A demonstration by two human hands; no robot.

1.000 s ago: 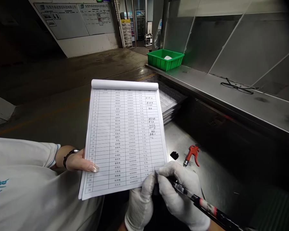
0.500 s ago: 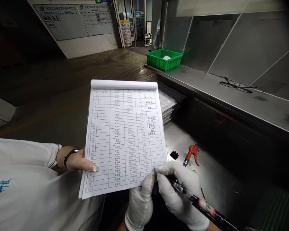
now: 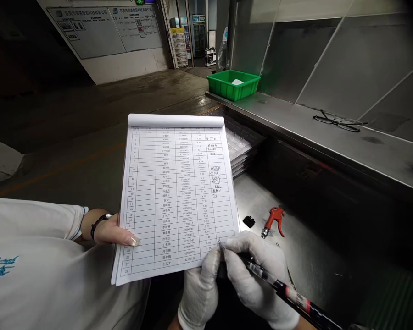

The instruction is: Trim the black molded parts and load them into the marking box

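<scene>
A paper pad (image 3: pixel 175 192) with a printed table and its top sheets rolled back is held up in front of me. My right hand (image 3: pixel 258 275), in a white glove, is closed on a black pen (image 3: pixel 289 295) whose tip touches the right column near the sheet's bottom. My left hand (image 3: pixel 199 288), also gloved, is at the pad's lower right corner with its thumb on the paper; its fingers are hidden. A co-worker's bare hand (image 3: pixel 115 231) with a dark wristband grips the pad's left edge.
The co-worker's white shirt (image 3: pixel 37 266) fills the lower left. A steel bench (image 3: pixel 330 137) runs along the right with a green bin (image 3: pixel 233 85) and glasses (image 3: pixel 337 121) on it. Lower down lie a red air gun (image 3: pixel 273 220), a small black part (image 3: pixel 248 222) and stacked trays (image 3: pixel 242 146).
The pen tip has crept slightly along the bottom rows. The pad and all hands stay where they were.
</scene>
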